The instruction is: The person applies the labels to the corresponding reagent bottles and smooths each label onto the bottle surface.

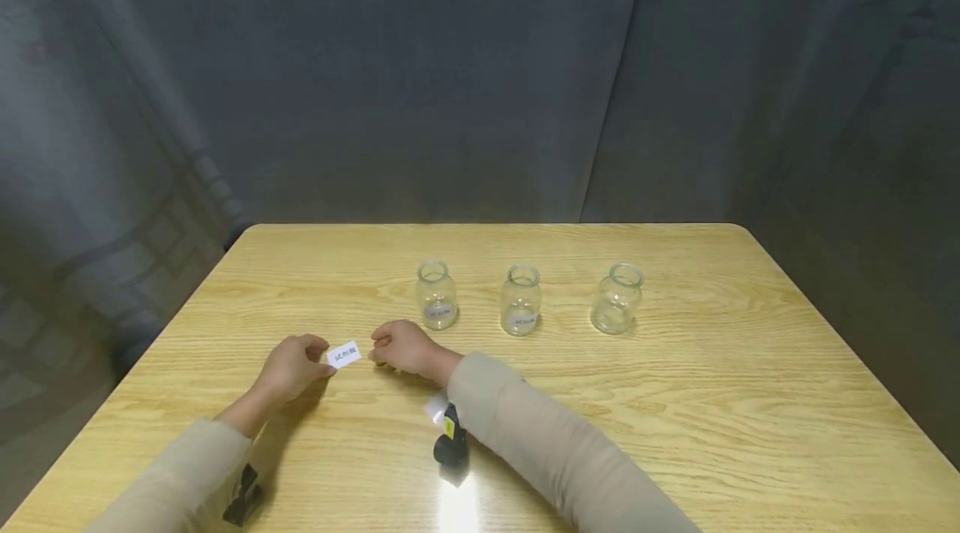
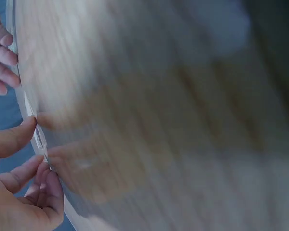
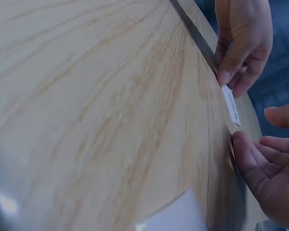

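My left hand point(image 1: 291, 368) pinches a small white label point(image 1: 344, 355) with printed characters by its left end, between thumb and fingertips. In the left wrist view the label point(image 2: 39, 138) shows nearly edge-on at the fingertips. A short gap to the right of the label is my right hand point(image 1: 407, 347), its fingers loosely bent and nothing between them. In the right wrist view, the right hand's thumb and fingers point(image 3: 274, 168) stand apart from each other, with the label point(image 3: 231, 106) beyond its fingertips.
Three glass jars stand farther back: a left jar point(image 1: 435, 291) and a middle jar point(image 1: 521, 300), both with labels low on the front, and a right jar point(image 1: 617, 298) showing none. White paper point(image 1: 435, 406) lies by the right forearm on the wooden table point(image 1: 750, 433).
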A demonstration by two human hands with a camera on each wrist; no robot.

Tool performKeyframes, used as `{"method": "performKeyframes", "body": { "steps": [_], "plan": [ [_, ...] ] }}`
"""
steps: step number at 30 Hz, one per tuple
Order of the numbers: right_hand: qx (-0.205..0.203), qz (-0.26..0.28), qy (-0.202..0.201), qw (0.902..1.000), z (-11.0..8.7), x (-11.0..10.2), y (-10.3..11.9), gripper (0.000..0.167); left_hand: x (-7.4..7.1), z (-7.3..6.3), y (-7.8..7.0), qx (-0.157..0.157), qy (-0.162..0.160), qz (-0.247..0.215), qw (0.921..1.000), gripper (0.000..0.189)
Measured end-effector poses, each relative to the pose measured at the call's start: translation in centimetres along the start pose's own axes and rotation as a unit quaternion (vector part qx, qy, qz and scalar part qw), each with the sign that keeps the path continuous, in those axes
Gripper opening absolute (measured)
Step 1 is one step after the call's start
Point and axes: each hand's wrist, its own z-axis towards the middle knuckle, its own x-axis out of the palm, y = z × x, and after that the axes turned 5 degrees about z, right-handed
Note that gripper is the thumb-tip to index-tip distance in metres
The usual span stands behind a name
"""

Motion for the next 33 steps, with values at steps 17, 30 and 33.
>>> {"method": "performKeyframes", "body": {
  "steps": [17,30,33],
  "plan": [
    [-0.014,0.027,0.024,0.9992,-0.3,0.4,-0.1,0.031,0.7,0.4,-1.1,0.004,0.007,-0.040,0.9992,0.016],
    [-0.033,-0.038,0.006,0.9987,-1.0,-0.5,0.0,0.021,0.7,0.2,-2.4,0.043,0.012,-0.126,0.9911,0.009],
    [-0.051,-0.067,-0.006,0.9964,-1.4,-0.7,0.0,0.012,0.9,0.3,-2.7,0.039,0.010,-0.149,0.9880,0.010]
  ]
}}
